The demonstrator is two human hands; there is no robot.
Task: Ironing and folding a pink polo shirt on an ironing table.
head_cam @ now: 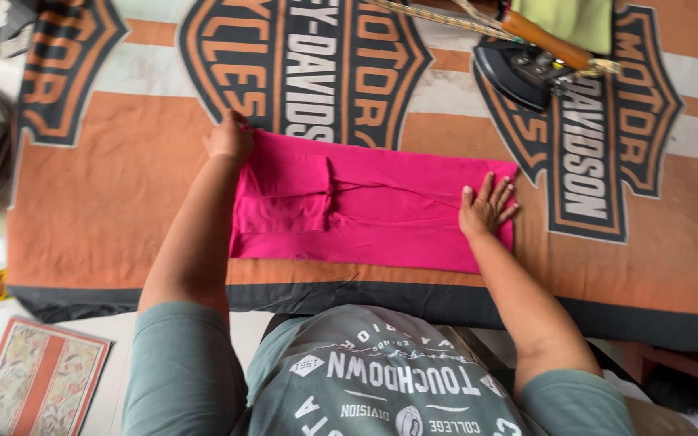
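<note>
At the left, the left hand (pixel 228 139) rests on the far-left corner of a folded pink garment (pixel 381 211), fingers curled over the edge; whether it pinches the cloth I cannot tell. The garment lies on the orange-and-black cloth (pixel 107 194) covering the bench, its long axis running left to right between both hands. At its right end the right hand (pixel 485 208) presses flat, fingers spread. Far right sits a clothes iron (pixel 527 69).

Soft, even daylight fills the scene — bright, with no harsh glare and only faint shadows under the arms. The middle is fairly sharp, while the edges bow outward from a wide lens — the lower corners look slightly smeared.
</note>
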